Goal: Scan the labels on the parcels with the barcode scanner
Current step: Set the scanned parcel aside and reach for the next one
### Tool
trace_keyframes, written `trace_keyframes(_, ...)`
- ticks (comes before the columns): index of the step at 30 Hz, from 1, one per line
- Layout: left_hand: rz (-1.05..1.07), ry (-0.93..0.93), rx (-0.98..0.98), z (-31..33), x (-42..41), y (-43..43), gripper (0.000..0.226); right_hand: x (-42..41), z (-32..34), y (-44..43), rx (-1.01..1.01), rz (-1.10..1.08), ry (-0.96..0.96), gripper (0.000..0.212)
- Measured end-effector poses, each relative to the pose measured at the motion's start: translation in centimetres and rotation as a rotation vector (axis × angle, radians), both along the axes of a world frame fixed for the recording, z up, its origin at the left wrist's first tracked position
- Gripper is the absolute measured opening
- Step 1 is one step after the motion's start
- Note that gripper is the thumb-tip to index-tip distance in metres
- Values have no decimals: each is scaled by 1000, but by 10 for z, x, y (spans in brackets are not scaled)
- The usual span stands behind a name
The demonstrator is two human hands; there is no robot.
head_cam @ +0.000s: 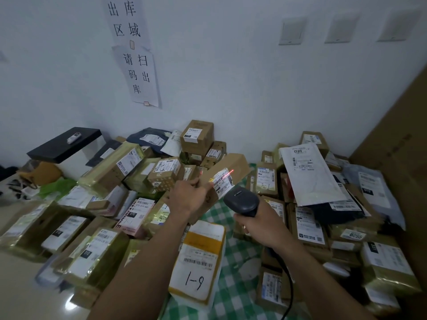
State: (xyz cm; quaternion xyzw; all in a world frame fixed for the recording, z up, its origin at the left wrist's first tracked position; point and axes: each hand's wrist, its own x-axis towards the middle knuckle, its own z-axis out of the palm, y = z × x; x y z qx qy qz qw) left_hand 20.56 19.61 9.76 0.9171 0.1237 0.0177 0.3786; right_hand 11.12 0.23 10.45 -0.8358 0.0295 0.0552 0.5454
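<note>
In the middle of the frame our left hand [188, 197] holds a cardboard parcel [233, 165] lifted over the piles. Its fingers curl round the near end, and the label [223, 181] is turned toward us. Our right hand [256, 225] is wrapped round the grip of the barcode scanner [241, 199]. Its red line [231, 172] falls across that label, so we judge one scan is under way. Many parcels lie in a left heap [111, 172] and a right heap [309, 222] beside the green checked cloth [242, 252]. Nothing shows which are scanned, so we cannot judge how many remain.
</note>
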Motion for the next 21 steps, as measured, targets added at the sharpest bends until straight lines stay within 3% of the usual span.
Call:
trace_keyframes(8, -30, 42, -30, -8, -6, 9, 66, -2, -8, -1, 0, 36, -5, 25)
trace_keyframes(12, 20, 87, -191, -20, -22, 25, 60, 0, -16, 3, 46, 22, -20, 14)
trace_keyframes(14, 69, 113, -324, -33, -40, 32, 51, 1, -22, 11, 79, 22, 9, 18)
trace_keyframes(16, 118, 137, -395, -46, -61, 38, 58, 4, -30, 24, 102, 55, 30, 27)
trace_keyframes(21, 203, 190, -323, -66, -98, 63, 77, 4, -47, 44, 114, 78, 83, 33)
